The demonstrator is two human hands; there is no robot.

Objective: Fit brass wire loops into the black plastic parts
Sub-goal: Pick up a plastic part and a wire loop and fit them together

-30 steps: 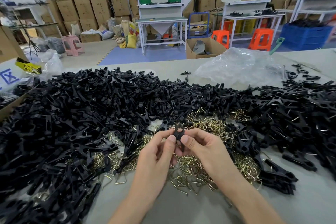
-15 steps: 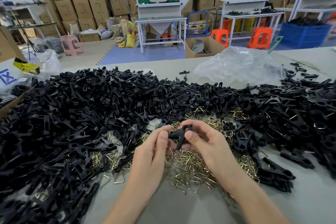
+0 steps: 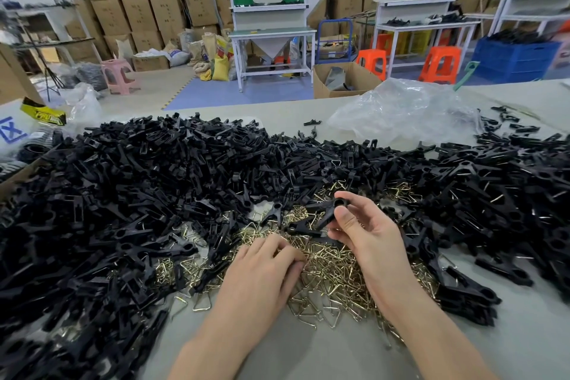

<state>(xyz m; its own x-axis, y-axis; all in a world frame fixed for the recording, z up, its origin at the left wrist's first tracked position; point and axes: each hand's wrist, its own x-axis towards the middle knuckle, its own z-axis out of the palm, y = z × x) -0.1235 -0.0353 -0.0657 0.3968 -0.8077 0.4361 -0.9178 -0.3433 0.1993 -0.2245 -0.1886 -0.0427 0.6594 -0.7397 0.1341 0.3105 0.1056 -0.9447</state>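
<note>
Just right of frame centre, my right grip [image 3: 367, 234] is pinching a black part [image 3: 327, 213] above the loops [image 3: 330, 284]. At lower centre, my left grip [image 3: 262, 268] is curling its fingers into that brass pile on the bench [image 3: 308, 355]; whether it is holding a loop I cannot tell.

Black plastic parts [image 3: 154, 182], flat forked pieces with a round hole, lie heaped in a wide arc across the bench [image 3: 524, 348]. Brass wire loops [image 3: 327, 278], small bent triangles, lie tangled in the near middle, ringed by the black heap. One black part [image 3: 330, 210] sits tilted above the pile, pinched by the right hand [image 3: 367, 234]. The left hand [image 3: 265, 268] has its fingers on the loops; whether it pinches one is unclear.
</note>
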